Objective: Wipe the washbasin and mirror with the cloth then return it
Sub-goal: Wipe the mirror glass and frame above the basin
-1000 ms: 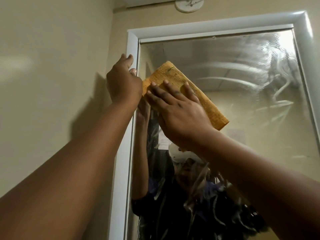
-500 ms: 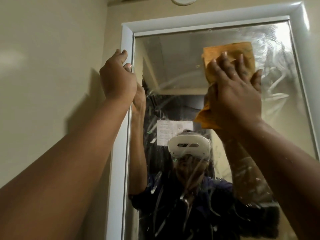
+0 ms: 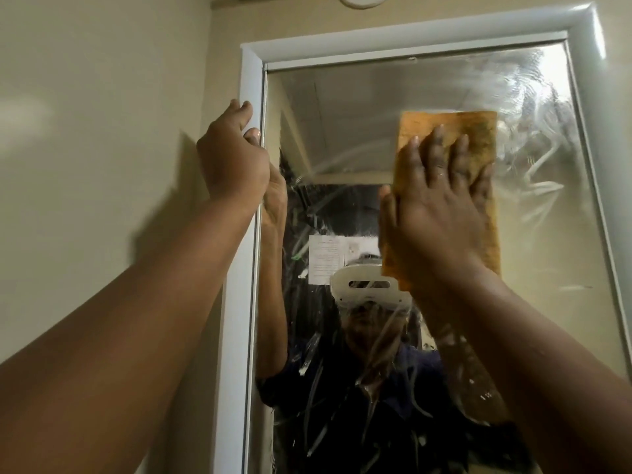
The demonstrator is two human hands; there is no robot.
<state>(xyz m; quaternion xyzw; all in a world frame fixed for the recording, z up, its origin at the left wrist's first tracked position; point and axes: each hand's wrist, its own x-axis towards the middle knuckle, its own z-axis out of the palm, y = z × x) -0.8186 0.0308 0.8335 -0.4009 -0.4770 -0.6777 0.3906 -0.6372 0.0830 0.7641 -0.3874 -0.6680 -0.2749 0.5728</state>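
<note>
A tall mirror (image 3: 359,131) in a white frame (image 3: 251,83) fills the view, streaked with wet smears. My right hand (image 3: 441,200) lies flat with straight fingers on an orange cloth (image 3: 478,131) and presses it against the glass in the upper right part. My left hand (image 3: 232,159) grips the left side of the frame, fingers curled round its edge. The washbasin is out of view.
A beige wall (image 3: 102,131) runs along the left of the mirror. A round white fitting (image 3: 362,0) sits on the wall above the frame. The glass reflects a person with a white headset (image 3: 362,289).
My right hand has slid the cloth from the mirror's upper left across to the upper right, then a little down. My left hand stays on the frame.
</note>
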